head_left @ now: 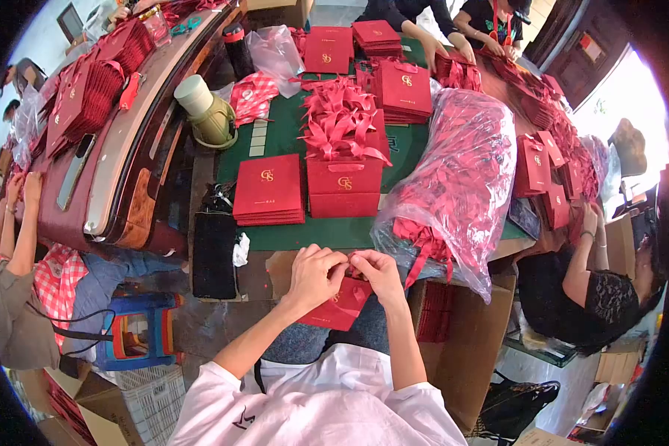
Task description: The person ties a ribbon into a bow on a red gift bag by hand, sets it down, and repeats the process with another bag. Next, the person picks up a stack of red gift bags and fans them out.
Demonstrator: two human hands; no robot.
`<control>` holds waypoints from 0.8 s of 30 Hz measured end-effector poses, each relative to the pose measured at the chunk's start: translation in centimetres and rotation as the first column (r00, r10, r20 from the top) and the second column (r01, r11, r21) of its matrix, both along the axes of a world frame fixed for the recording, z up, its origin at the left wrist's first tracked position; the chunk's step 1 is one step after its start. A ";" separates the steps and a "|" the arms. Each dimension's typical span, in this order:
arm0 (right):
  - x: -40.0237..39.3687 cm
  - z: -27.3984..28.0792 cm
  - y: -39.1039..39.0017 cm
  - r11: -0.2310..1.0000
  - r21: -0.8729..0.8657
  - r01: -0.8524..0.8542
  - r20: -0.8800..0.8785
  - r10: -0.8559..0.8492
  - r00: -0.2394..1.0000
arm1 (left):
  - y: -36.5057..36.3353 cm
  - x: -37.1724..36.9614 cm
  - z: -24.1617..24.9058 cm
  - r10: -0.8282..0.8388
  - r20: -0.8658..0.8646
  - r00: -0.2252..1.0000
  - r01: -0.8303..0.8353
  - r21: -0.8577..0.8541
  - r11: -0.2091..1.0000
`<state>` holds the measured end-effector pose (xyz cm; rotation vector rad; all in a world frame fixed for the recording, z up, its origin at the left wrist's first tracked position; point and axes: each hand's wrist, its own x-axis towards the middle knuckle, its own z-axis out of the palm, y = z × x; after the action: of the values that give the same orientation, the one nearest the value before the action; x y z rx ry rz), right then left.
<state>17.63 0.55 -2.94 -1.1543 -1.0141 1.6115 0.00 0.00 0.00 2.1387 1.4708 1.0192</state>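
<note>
A small red paper gift bag (336, 311) with gold print hangs tilted over my lap. My left hand (315, 278) is closed at the bag's upper left edge, fingers bent. Close beside it, my right hand (380, 273) pinches at the upper right part of the bag. Whatever lies right between the fingertips is too small and covered to make out. Ahead on the green table stand a flat pile of red bags (269, 186) and a red bag box or stack (346, 186) topped with red ribbon bows (342, 119).
A clear plastic sack of red ribbons (461, 171) lies at the table's right, above an open cardboard box (468, 342). A green thermos jug (208, 111) stands left. Co-workers' hands (450, 52) handle bags at the far side, others at both sides. A blue stool (137, 327) is lower left.
</note>
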 end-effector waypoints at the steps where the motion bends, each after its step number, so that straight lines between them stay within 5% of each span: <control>1: 0.0 0.2 0.0 1.000 -0.001 0.005 0.005 -0.005 1.000 | 0.0 0.0 0.0 -0.004 0.003 1.000 0.004 0.018 1.000; 9: -0.5 0.0 -0.3 0.990 0.059 0.132 -0.030 -0.130 0.991 | -0.3 -0.8 0.3 -0.096 0.068 0.993 0.096 -0.002 0.995; 11: 0.0 0.0 -0.3 0.982 0.070 0.177 -0.034 -0.175 0.984 | -0.2 -1.7 -0.5 0.044 0.528 0.848 0.163 -0.338 0.927; 12: 0.1 -0.6 -0.2 0.970 0.049 0.239 -0.088 -0.234 0.968 | -0.1 -2.9 -1.3 0.073 0.560 0.825 0.263 -0.495 0.828; 15: 1.0 -0.2 0.0 0.960 -0.012 0.281 -0.133 -0.280 0.951 | -0.4 -4.2 -3.1 -0.169 0.606 0.777 0.446 -0.341 0.827; 16: 0.9 -0.1 0.1 0.954 0.000 0.299 -0.126 -0.297 0.947 | -1.3 -4.6 -2.0 -0.177 0.449 0.876 0.383 -0.424 0.821; 24: 1.9 -1.7 2.9 0.877 0.170 0.450 0.028 -0.461 0.887 | -4.7 -5.0 -0.4 -0.215 0.374 0.902 0.397 -0.525 0.753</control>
<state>19.49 3.44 -4.63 -1.2344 -0.8170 1.1025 -4.97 -4.72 -0.42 1.6136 1.0514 0.6041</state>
